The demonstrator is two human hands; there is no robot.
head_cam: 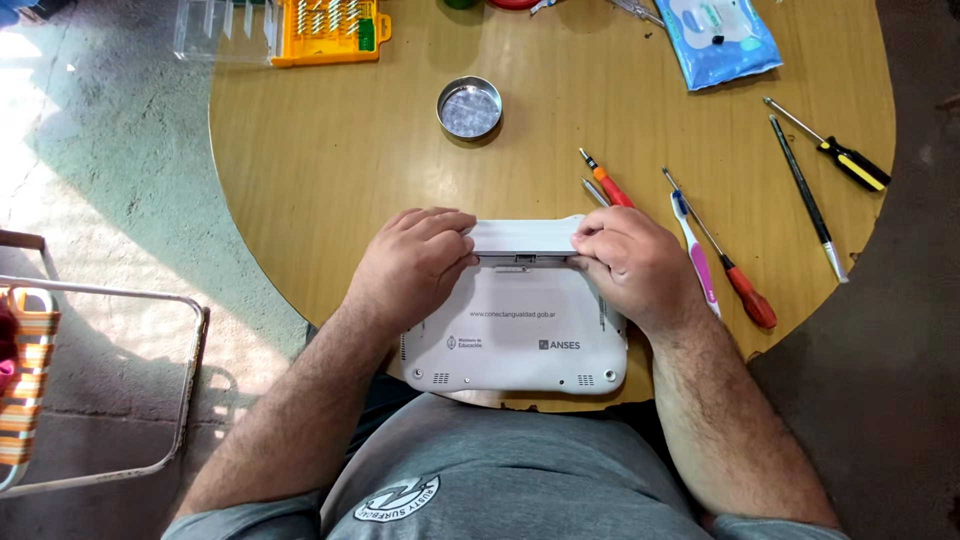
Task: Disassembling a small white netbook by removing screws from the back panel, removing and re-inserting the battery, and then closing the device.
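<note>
From the head camera, a small white plastic laptop lies bottom-up on the near edge of a round wooden table, at about six o'clock on the tabletop and just in front of the person's grey shirt. Both hands rest on the far part of the casing, on either side of a long white battery strip that runs along its twelve o'clock edge. The left hand is curled, its fingertips pressed against the left end of the strip and its thumb tucked near the grey latch below it. The right hand is likewise curled, fingers bent onto the right end of the strip; whether either hand truly grips the strip or only presses on it cannot be told. At about three o'clock from the right hand lie a pink and white toothbrush, a red-handled screwdriver and an orange-handled screwdriver, all near but apart from the hand. Farther toward two o'clock lie a black and yellow screwdriver and a thin dark rod tool. At twelve o'clock from the laptop stands a round shallow metal tin, with a yellow bit case at eleven o'clock and a blue wipe packet at one o'clock.
</note>
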